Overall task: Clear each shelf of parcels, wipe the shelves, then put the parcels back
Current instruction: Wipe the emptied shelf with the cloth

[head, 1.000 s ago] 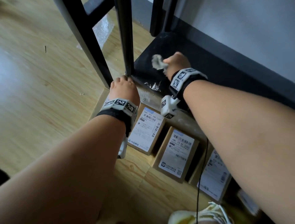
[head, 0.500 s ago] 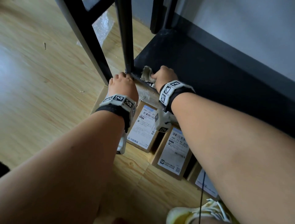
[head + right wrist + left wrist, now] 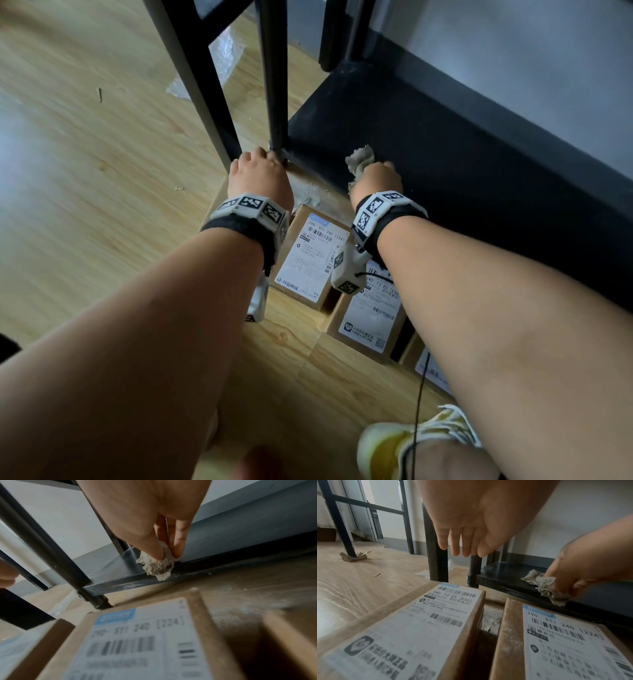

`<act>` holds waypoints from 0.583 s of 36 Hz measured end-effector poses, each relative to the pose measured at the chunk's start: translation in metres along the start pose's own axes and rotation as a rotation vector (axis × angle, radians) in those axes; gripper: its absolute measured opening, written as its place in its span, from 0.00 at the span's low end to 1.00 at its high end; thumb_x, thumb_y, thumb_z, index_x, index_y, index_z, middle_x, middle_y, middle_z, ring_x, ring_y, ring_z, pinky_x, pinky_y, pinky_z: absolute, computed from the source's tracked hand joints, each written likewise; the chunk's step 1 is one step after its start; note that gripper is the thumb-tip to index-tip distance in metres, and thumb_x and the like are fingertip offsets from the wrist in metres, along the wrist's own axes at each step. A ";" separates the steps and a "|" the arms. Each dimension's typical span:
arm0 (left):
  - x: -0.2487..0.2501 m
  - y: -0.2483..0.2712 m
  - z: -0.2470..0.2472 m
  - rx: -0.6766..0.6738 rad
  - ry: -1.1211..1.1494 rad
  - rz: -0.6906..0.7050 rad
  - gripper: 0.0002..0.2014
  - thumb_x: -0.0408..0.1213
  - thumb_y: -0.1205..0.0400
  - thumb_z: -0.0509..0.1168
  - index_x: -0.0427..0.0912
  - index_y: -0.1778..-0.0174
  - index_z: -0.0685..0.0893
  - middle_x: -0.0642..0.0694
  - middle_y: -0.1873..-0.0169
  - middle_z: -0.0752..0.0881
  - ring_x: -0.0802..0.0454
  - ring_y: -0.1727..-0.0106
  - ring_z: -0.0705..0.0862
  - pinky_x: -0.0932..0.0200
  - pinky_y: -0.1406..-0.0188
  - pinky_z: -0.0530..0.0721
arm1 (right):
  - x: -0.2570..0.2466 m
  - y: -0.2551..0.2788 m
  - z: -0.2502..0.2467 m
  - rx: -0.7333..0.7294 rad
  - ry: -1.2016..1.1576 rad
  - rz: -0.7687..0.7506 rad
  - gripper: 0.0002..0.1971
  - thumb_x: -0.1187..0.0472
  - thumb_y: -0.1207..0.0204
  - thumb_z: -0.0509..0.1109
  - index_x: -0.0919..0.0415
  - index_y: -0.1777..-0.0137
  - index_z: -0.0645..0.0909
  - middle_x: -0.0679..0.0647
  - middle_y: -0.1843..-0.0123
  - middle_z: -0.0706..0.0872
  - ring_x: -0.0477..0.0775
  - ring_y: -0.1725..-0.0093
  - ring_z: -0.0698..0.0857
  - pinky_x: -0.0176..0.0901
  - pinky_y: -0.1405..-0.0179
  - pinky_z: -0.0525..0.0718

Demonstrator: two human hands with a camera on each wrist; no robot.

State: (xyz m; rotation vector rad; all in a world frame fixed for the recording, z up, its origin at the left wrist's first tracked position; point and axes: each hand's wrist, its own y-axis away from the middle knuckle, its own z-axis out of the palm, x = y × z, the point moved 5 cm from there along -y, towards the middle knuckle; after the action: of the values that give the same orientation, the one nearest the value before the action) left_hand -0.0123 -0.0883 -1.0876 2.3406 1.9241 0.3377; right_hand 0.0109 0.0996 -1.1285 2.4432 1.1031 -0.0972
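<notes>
Three parcels (image 3: 310, 255) lie on the wooden floor (image 3: 85, 171) just in front of the black bottom shelf (image 3: 428, 144), which is bare, so the step in hand looks like wiping, with putting back not yet begun. The right hand (image 3: 376, 180) has its fingers curled round a crumpled grey rag (image 3: 359, 161) and presses it against the shelf's front edge, near the left front post (image 3: 274, 85); in the right wrist view the rag (image 3: 158, 566) hangs over the lip. The left hand (image 3: 260, 174) holds nothing: its fingers (image 3: 455, 545) are straight and relaxed, reaching toward the foot of that post; whether they touch it I cannot tell.

Pale dust shows on the floor (image 3: 493, 616) between the parcels and the shelf, and streaks mark the front lip (image 3: 130, 586). To do this well, I would keep the rag flat and pressed, drag it along the lip in one direction away from the post, then work back over the shelf top toward the wall. Push dirt off the end of the shelf and not forward, or it could land on the labels of the parcels below. Refolding the rag to a cleaner face would help.
</notes>
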 end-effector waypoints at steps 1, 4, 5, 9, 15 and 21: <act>0.000 0.000 0.001 -0.003 0.000 0.000 0.23 0.37 0.21 0.64 0.38 0.30 0.72 0.39 0.34 0.75 0.39 0.30 0.71 0.47 0.28 0.68 | -0.002 0.000 0.002 -0.014 -0.038 0.012 0.19 0.62 0.16 0.63 0.65 0.27 0.71 0.59 0.27 0.73 0.60 0.28 0.74 0.51 0.31 0.74; -0.002 -0.002 0.004 -0.018 -0.004 -0.005 0.25 0.39 0.21 0.66 0.38 0.29 0.71 0.39 0.33 0.74 0.39 0.30 0.70 0.47 0.28 0.67 | -0.021 0.001 0.005 0.011 -0.083 -0.032 0.17 0.64 0.15 0.60 0.68 0.28 0.72 0.60 0.27 0.75 0.61 0.29 0.75 0.51 0.31 0.75; -0.002 -0.003 0.005 -0.022 -0.004 -0.007 0.25 0.39 0.21 0.65 0.38 0.28 0.71 0.39 0.33 0.74 0.39 0.29 0.70 0.48 0.28 0.67 | -0.028 0.001 0.006 0.018 -0.092 -0.052 0.17 0.64 0.15 0.58 0.68 0.29 0.72 0.60 0.28 0.75 0.62 0.29 0.76 0.51 0.31 0.75; -0.005 -0.008 0.005 -0.026 0.004 -0.012 0.22 0.34 0.19 0.59 0.37 0.29 0.71 0.39 0.33 0.74 0.40 0.29 0.70 0.48 0.28 0.67 | -0.056 -0.001 0.009 -0.006 -0.142 -0.124 0.16 0.64 0.14 0.56 0.70 0.30 0.74 0.63 0.30 0.78 0.63 0.29 0.76 0.51 0.32 0.74; -0.010 -0.015 0.008 -0.052 0.026 -0.017 0.23 0.32 0.20 0.59 0.37 0.27 0.69 0.40 0.31 0.72 0.41 0.29 0.69 0.50 0.29 0.69 | -0.083 -0.016 0.005 -0.041 -0.074 -0.250 0.15 0.60 0.18 0.63 0.67 0.38 0.82 0.61 0.38 0.84 0.61 0.38 0.83 0.44 0.43 0.79; -0.010 -0.023 0.015 -0.075 0.050 -0.043 0.25 0.30 0.21 0.58 0.38 0.26 0.68 0.40 0.29 0.71 0.42 0.27 0.67 0.49 0.29 0.70 | -0.081 -0.040 0.003 -0.026 -0.008 -0.212 0.19 0.60 0.18 0.63 0.63 0.29 0.75 0.59 0.27 0.74 0.60 0.29 0.75 0.45 0.33 0.74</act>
State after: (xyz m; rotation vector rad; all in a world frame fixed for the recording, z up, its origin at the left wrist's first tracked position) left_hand -0.0327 -0.0923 -1.1077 2.2610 1.9447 0.4609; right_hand -0.0724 0.0651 -1.1266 2.2948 1.3485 -0.1575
